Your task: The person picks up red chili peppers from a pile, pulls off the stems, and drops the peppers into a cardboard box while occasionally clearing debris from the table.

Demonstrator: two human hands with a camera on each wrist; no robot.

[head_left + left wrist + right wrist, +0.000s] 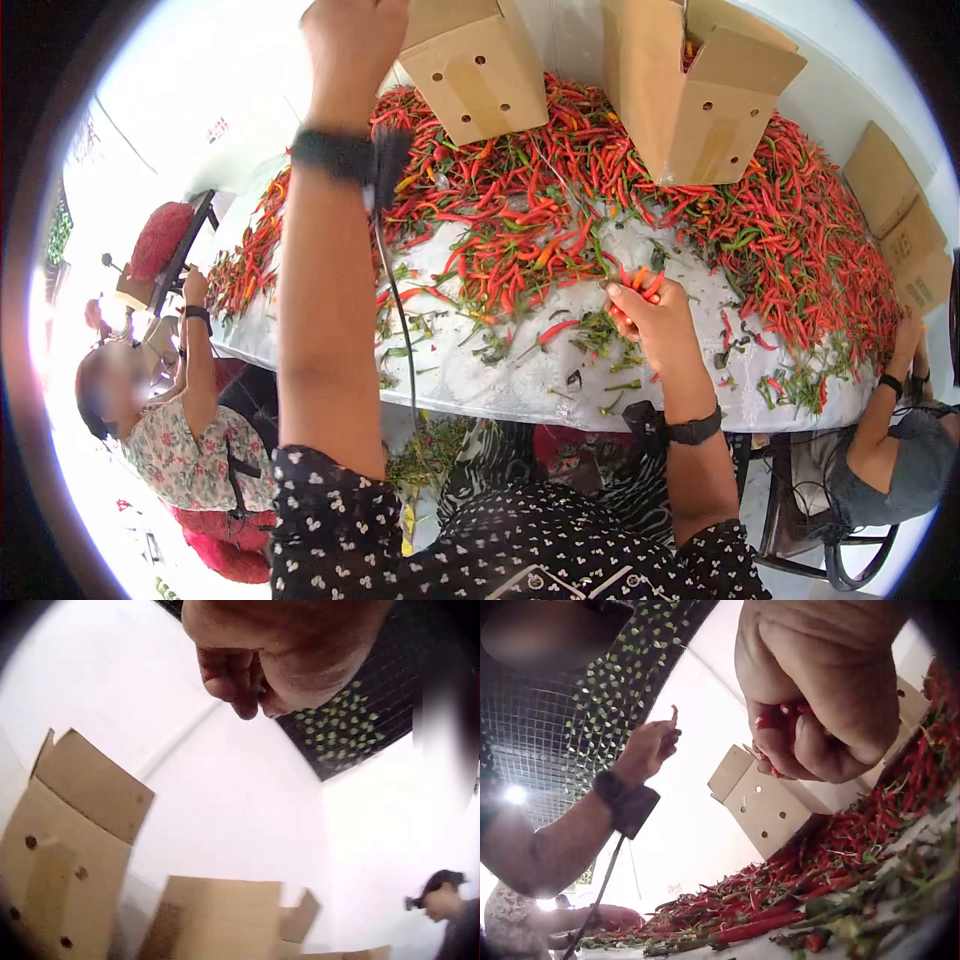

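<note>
My left hand [355, 55] is raised high near the left cardboard box [480, 75]. In the right wrist view, that left hand [646, 752] pinches one red chili [674, 714] between its fingertips. Its fingers are curled in the left wrist view, where the chili cannot be made out. My right hand [655, 320] is low over the table's near part, gripping several red chilies [640, 283] that poke out past the thumb. Just behind it spreads a heap of red and green chilies [520, 250].
A second cardboard box [715, 110] stands on the heap at the back right. Green stems [600, 335] lie on the white table cover [480, 390]. A seated person [205, 440] is at the left, another [900, 460] at the right. A cable hangs from my left wrist.
</note>
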